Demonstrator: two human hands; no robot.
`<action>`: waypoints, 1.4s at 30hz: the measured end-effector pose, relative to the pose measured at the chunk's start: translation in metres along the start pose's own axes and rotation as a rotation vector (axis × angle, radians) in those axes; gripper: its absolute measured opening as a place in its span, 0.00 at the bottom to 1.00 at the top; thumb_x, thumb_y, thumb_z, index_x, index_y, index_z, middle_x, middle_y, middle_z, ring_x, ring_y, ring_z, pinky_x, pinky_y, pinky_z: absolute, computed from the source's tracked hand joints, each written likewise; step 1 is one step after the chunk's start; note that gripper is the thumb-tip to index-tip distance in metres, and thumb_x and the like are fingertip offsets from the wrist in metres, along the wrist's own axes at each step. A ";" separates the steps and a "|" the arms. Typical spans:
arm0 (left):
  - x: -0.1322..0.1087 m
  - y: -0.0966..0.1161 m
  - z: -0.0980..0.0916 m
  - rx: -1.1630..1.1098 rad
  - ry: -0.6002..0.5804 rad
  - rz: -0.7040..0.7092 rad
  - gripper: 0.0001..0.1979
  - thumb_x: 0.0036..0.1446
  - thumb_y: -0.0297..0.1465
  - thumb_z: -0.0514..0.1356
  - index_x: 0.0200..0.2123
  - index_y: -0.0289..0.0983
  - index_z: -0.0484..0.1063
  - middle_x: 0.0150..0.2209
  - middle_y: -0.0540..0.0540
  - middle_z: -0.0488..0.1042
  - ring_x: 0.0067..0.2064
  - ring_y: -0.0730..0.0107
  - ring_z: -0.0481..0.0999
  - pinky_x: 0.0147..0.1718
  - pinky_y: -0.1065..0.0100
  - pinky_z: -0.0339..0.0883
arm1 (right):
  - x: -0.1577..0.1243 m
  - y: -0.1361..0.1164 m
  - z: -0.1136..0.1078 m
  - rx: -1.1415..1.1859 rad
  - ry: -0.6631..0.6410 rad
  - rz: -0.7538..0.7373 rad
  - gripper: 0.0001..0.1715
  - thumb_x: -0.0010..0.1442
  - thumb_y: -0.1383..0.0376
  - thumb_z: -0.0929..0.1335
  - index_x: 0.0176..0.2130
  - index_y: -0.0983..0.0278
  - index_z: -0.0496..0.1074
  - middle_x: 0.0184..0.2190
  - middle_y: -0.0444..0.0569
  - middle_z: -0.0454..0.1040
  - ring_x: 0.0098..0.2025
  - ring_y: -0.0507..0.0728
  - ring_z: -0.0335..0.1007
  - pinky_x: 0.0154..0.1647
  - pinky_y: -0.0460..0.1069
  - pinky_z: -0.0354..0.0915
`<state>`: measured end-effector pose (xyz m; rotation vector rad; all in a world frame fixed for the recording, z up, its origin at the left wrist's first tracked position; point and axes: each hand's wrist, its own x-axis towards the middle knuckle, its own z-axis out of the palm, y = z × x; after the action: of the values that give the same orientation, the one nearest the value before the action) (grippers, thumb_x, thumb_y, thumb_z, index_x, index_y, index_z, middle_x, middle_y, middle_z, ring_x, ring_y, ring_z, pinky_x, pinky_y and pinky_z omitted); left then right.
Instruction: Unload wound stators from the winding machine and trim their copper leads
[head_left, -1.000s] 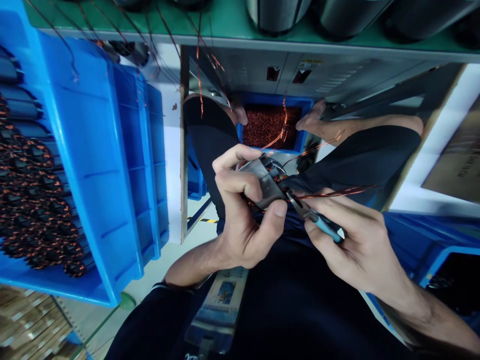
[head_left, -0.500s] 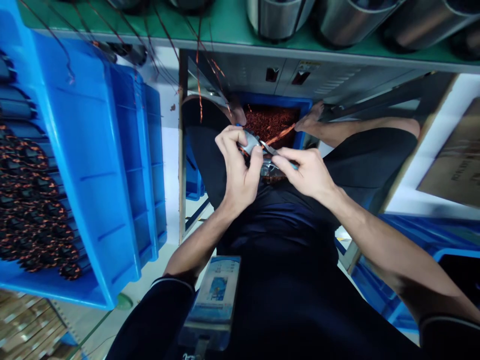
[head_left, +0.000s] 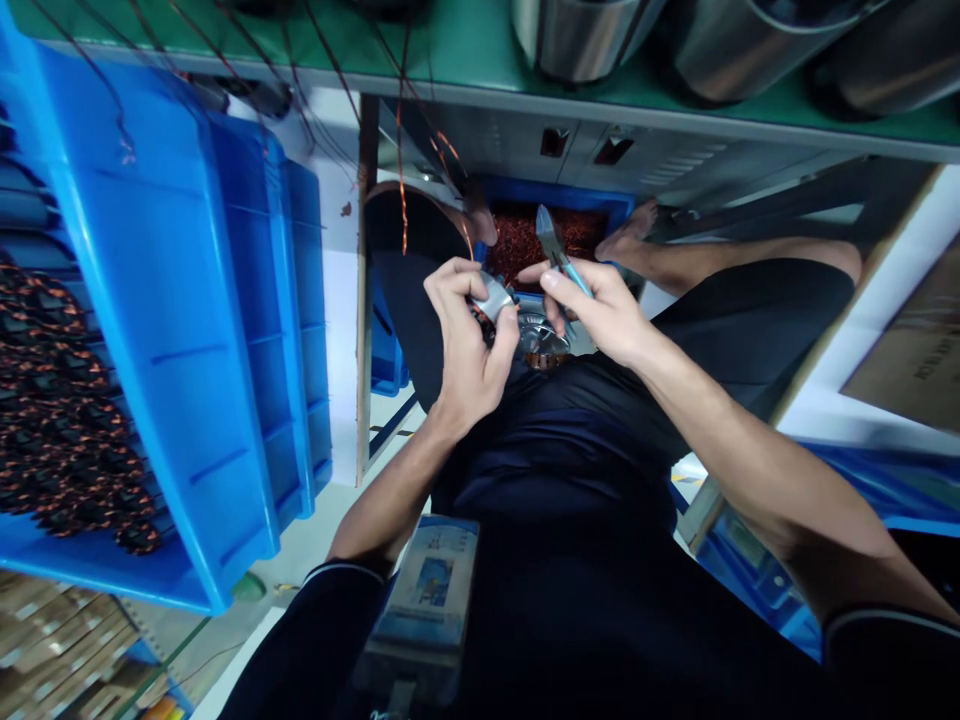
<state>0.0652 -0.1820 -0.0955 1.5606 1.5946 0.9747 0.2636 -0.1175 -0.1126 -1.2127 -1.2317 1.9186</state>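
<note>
Between the thumb and fingers of my left hand is a small motor stator, a metal ring with copper windings at its end. My right hand grips a pair of cutting pliers by its blue handles, with the jaws pointing up and away. The right forefinger reaches out close to the stator's right side; whether it touches is unclear. Just below the hands, at my lap, sits a round shiny metal part, partly hidden.
Copper scraps fill a blue bin between my feet. A large blue crate of wound stators stands at left. Overhead, the green bench carries metal cylinders, and copper wires hang from its edge.
The pliers have left the stator and swung upward in my right hand. A copper strand stretched towards the bin no longer shows there. My left hand keeps its hold on the stator.
</note>
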 end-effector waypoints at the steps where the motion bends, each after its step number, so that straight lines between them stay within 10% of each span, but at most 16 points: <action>1: -0.003 0.008 -0.004 0.031 0.037 0.102 0.11 0.78 0.39 0.59 0.55 0.45 0.60 0.59 0.38 0.63 0.66 0.51 0.67 0.67 0.43 0.69 | -0.008 -0.010 0.004 0.048 -0.031 -0.012 0.32 0.69 0.36 0.77 0.48 0.62 0.82 0.24 0.38 0.73 0.24 0.51 0.69 0.29 0.49 0.66; 5: -0.010 0.027 -0.015 0.129 0.046 0.478 0.15 0.70 0.33 0.67 0.56 0.46 0.69 0.59 0.40 0.66 0.61 0.53 0.75 0.56 0.50 0.78 | -0.041 -0.043 0.012 0.109 -0.192 -0.115 0.21 0.69 0.49 0.81 0.44 0.63 0.82 0.25 0.36 0.69 0.23 0.48 0.60 0.25 0.46 0.58; 8: -0.014 0.038 -0.023 -0.065 0.035 0.506 0.33 0.60 0.45 0.79 0.63 0.50 0.70 0.66 0.40 0.65 0.65 0.48 0.75 0.58 0.47 0.81 | -0.065 -0.056 0.006 -0.030 -0.215 -0.283 0.14 0.69 0.57 0.81 0.41 0.62 0.79 0.29 0.38 0.70 0.28 0.49 0.62 0.31 0.47 0.61; 11: -0.022 0.055 -0.036 -0.472 -0.221 0.157 0.49 0.60 0.61 0.75 0.75 0.50 0.63 0.71 0.36 0.67 0.70 0.41 0.74 0.60 0.44 0.82 | -0.085 -0.062 -0.002 -0.200 -0.207 -0.450 0.12 0.70 0.61 0.80 0.39 0.62 0.76 0.32 0.40 0.70 0.33 0.51 0.65 0.36 0.48 0.64; 15: -0.036 0.075 -0.048 -0.780 -0.564 -0.301 0.35 0.76 0.56 0.62 0.77 0.49 0.65 0.71 0.37 0.72 0.71 0.41 0.77 0.72 0.40 0.75 | -0.105 -0.065 -0.004 -0.330 -0.190 -0.550 0.10 0.69 0.65 0.81 0.46 0.60 0.79 0.35 0.41 0.74 0.34 0.52 0.70 0.38 0.49 0.69; 19: -0.047 0.080 -0.040 -0.909 -0.472 -0.341 0.30 0.76 0.48 0.64 0.75 0.48 0.68 0.71 0.40 0.72 0.73 0.46 0.75 0.76 0.44 0.71 | -0.127 -0.073 -0.001 -0.472 -0.097 -0.487 0.19 0.69 0.67 0.80 0.57 0.57 0.81 0.41 0.44 0.80 0.39 0.54 0.76 0.44 0.50 0.75; 26: -0.055 0.086 -0.029 -0.914 -0.325 -0.258 0.28 0.76 0.42 0.66 0.75 0.49 0.66 0.65 0.39 0.72 0.50 0.61 0.83 0.47 0.60 0.86 | -0.163 -0.081 0.002 -0.707 0.013 -0.395 0.37 0.69 0.77 0.69 0.73 0.62 0.75 0.49 0.52 0.80 0.51 0.57 0.80 0.56 0.52 0.78; 42: -0.046 0.096 -0.027 -0.660 -0.298 -0.052 0.28 0.76 0.43 0.66 0.73 0.45 0.66 0.64 0.38 0.74 0.62 0.55 0.80 0.63 0.53 0.79 | -0.172 -0.087 -0.001 -0.809 0.043 -0.372 0.42 0.68 0.77 0.70 0.75 0.57 0.73 0.54 0.54 0.82 0.54 0.62 0.81 0.58 0.58 0.80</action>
<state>0.0892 -0.2302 0.0003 1.1267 0.9626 1.0432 0.3385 -0.2186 0.0335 -1.2445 -2.1368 1.1284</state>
